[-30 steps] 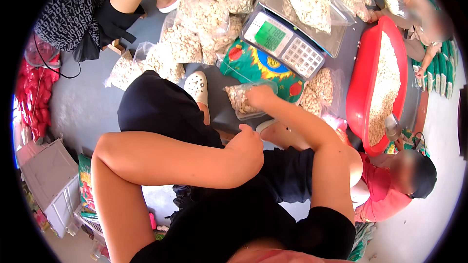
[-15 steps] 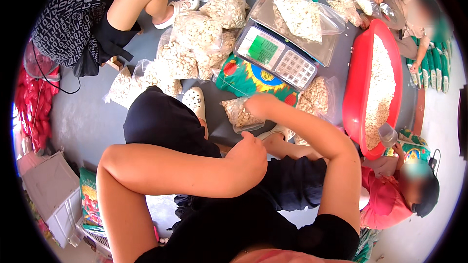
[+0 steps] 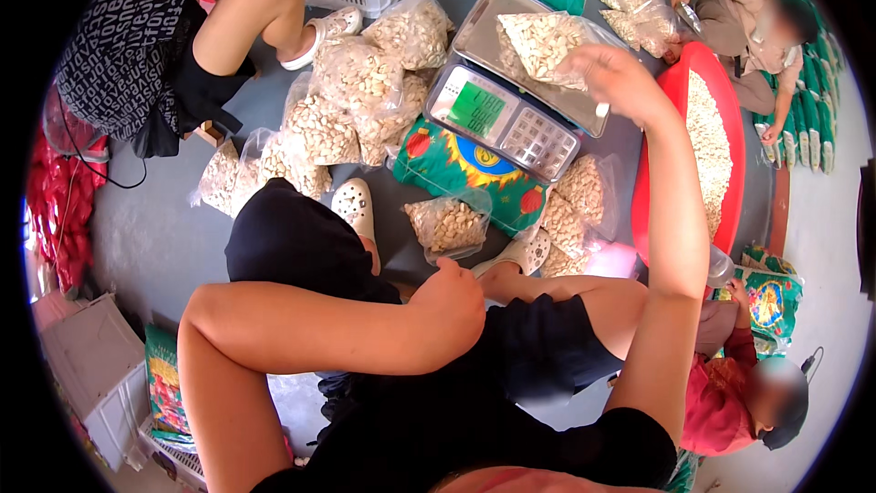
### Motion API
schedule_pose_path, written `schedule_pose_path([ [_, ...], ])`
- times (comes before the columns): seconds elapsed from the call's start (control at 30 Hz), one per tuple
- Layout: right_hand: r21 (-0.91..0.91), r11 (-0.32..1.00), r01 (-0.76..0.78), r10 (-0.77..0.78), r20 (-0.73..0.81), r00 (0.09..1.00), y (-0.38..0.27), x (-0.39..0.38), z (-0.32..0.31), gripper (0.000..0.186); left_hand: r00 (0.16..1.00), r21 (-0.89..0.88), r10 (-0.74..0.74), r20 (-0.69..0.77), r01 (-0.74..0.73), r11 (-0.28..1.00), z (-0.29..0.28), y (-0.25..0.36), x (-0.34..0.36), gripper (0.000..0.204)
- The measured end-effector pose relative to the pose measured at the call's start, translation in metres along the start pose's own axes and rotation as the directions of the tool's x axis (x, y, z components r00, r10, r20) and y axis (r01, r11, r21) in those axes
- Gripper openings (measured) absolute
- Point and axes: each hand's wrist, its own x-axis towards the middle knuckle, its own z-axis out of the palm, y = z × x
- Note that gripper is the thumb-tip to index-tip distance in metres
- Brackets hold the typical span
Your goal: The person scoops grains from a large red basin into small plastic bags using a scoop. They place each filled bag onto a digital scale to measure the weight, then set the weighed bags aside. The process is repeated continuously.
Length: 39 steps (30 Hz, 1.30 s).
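Bag of pale dried slices [image 3: 534, 44] lies on the steel pan [image 3: 484, 23] of the scale, just left of the worker's right hand [image 3: 613, 84] as the worker sits. From where I stand, its long axis seems to run from upper left to lower right, so the end towards the red tub [image 3: 650, 178] is the one nearest those fingers. The right hand is partly spread, palm down, over that end; it is blurred, and I cannot tell whether the fingertips touch the plastic or have hold of any of it. The left hand [image 3: 449, 306] is well apart from the scale, held low before the body, fingers curled in and nothing showing in it, though how tightly they close I cannot tell. Nearest to it is a smaller bag [image 3: 445, 224] on the floor, just beyond its knuckles and below the green sack [image 3: 447, 169].
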Motion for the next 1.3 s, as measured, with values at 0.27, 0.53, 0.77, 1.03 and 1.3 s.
schedule_pose_path([
  [0.27, 0.217, 0.946, 0.24, -0.079, -0.564, 0.822, 0.054, 0.057, -0.031, 0.024, 1.0, -0.029, -0.002, 0.031, 0.002, 1.0, 0.0, -0.005, 0.01, 0.018],
  [0.53, 0.382, 0.915, 0.128, 0.116, -0.555, 0.823, 0.067, 0.084, -0.032, 0.026, 0.999, -0.061, -0.041, 0.026, 0.042, 0.997, -0.005, -0.014, 0.015, 0.022],
  [0.77, 0.631, 0.741, 0.231, 0.15, -0.492, 0.858, 0.055, 0.072, -0.039, 0.026, 0.999, -0.025, -0.036, -0.009, 0.036, 0.999, -0.007, -0.017, 0.016, 0.023],
  [1.03, 0.683, 0.644, 0.346, 0.061, -0.496, 0.866, 0.03, 0.056, -0.041, 0.026, 0.999, -0.012, -0.037, -0.028, 0.036, 0.999, -0.006, -0.013, 0.015, 0.023],
  [1.3, 0.679, 0.632, 0.374, 0.014, -0.493, 0.87, 0.02, 0.043, -0.039, 0.021, 0.999, -0.001, -0.033, 0.024, 0.033, 0.999, -0.004, -0.012, 0.018, 0.028],
])
